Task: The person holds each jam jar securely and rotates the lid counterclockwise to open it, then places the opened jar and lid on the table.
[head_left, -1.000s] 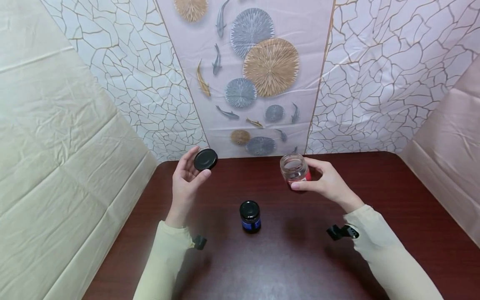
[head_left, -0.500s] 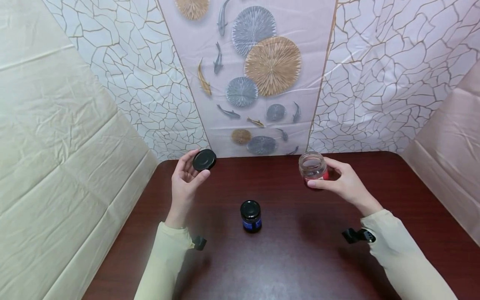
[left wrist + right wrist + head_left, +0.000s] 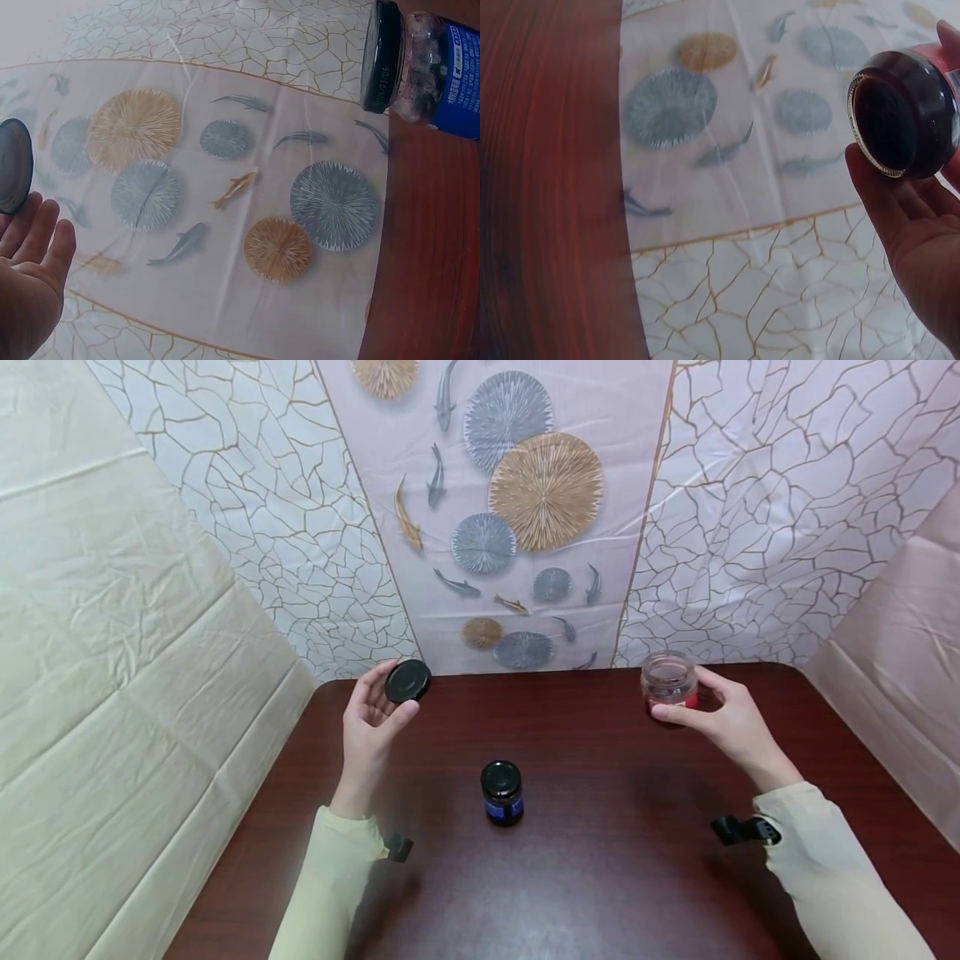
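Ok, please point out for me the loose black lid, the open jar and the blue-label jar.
Loose black lid (image 3: 408, 680), head view: middle of its flat face.
Open jar (image 3: 669, 687), head view: clear glass below the rim.
Blue-label jar (image 3: 424, 69), left wrist view: glass between its lid and label.

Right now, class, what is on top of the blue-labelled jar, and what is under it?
A black lid tops the jar; the table is under it. Directly beneath the base, nothing can be seen: the jar covers that.

"03/06" on side of blk jar lid (image 3: 384, 56), white chars on blue label (image 3: 459, 82), illeg.
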The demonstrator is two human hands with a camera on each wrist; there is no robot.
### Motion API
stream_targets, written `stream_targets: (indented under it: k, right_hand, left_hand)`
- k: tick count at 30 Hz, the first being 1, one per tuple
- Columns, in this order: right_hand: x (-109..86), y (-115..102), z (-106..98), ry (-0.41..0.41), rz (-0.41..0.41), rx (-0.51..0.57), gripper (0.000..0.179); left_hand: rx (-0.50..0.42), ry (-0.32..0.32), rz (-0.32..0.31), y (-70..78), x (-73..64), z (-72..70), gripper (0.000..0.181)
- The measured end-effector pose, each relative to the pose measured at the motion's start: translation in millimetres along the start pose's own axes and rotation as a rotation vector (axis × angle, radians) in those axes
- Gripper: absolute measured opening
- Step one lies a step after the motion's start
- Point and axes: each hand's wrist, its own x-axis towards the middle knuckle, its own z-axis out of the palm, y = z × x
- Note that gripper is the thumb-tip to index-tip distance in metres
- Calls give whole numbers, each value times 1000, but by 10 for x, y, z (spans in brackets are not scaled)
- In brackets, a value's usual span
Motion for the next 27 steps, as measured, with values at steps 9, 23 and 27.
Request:
stream_targets:
  k: [9,23,27]
  right_hand:
    - [-13,207,-109,35,19,-26,55]
    - [-2,467,-219,99,75,23,56]
    - [-6,549,-260,111,86,9,60]
  left_hand:
    - [8,-1,-2,-25,-5,-13,57]
    - [0,26,-15,-46,-20,-38,57]
    - [9,19,-14,-52,-25,-41,57]
